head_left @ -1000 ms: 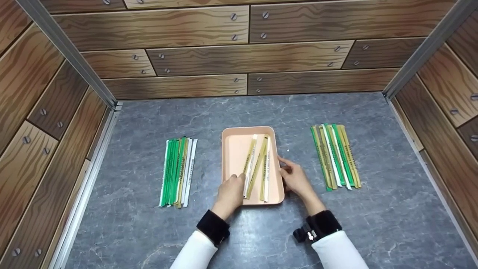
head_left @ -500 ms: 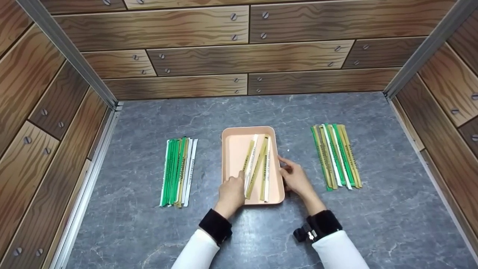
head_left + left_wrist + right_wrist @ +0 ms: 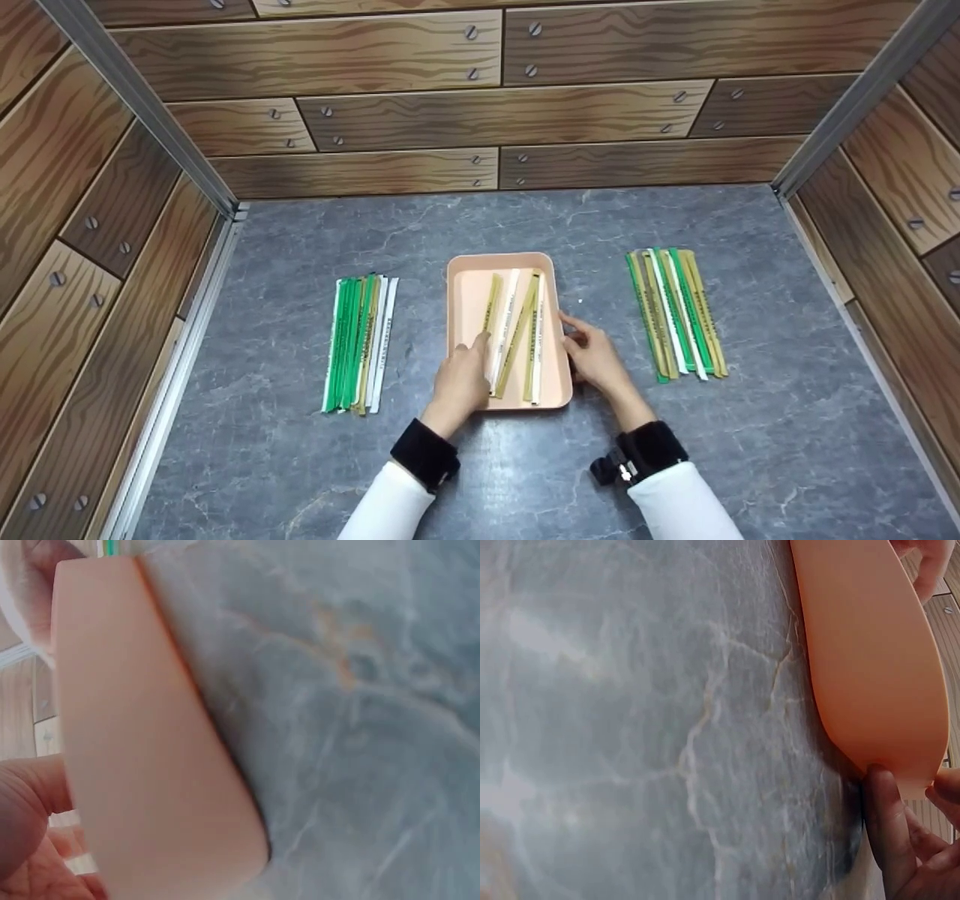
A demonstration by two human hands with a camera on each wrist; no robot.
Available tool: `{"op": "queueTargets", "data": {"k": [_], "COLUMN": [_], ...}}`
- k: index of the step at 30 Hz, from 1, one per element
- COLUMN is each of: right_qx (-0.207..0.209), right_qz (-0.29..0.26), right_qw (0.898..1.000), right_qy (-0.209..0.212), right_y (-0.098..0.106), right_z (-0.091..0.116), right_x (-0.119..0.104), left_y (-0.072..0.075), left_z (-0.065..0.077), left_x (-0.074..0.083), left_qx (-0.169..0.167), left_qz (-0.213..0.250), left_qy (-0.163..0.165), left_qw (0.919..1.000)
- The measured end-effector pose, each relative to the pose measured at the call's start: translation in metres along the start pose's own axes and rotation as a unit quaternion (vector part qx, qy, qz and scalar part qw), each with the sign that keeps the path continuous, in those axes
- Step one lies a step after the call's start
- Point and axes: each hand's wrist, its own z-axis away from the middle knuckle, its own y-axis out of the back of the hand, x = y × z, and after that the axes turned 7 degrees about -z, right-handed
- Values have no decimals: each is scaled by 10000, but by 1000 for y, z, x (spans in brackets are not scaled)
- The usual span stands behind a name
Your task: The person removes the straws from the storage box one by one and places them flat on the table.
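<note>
A peach-coloured tray (image 3: 466, 300) stands in the middle of the table, holding several slim paper-wrapped sticks with printing, white and gold. My left hand (image 3: 459, 379) reaches over its near left part. The fingers pinch a gold paper-wrapped stick (image 3: 492, 300) near its lower end, which the hand hides. A white wrapped stick (image 3: 506, 315) lies just to the right. At the tray's right side, my right hand (image 3: 596, 360) holds the wall. The right wrist view shows its fingers (image 3: 887, 821) against the tray's outer wall (image 3: 877, 667). In the left wrist view, the tray wall (image 3: 150, 727) covers most of the left hand's work.
To the left lies a row of green, gold and white wrapped sticks (image 3: 352, 345). Another mixed row of wrapped sticks (image 3: 677, 315) lies to the right. Wood-patterned walls (image 3: 405, 120) with metal corner rails enclose the grey marbled table (image 3: 300, 480).
The gold stick at my left hand has shifted left, leaving a gap beside the white one. The left index finger has straightened along it. My right hand has stayed on the tray.
</note>
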Motion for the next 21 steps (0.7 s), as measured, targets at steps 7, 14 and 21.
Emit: {"op": "queueTargets", "data": {"k": [7, 14, 21], "right_qx": [9, 23, -89], "right_qz": [152, 378, 198], "right_qw": [9998, 9992, 9998], "right_qy": [98, 157, 38], "right_y": [-1, -1, 1], "right_z": [-1, -3, -2], "right_x": [2, 1, 1], "left_y": [25, 49, 63], "left_z": [6, 14, 21], "left_x": [-10, -36, -70], "left_qx": [551, 859, 1295], "left_qz": [507, 827, 729], "left_qy": [-14, 191, 390], "left_qw": [9972, 9927, 9881]}}
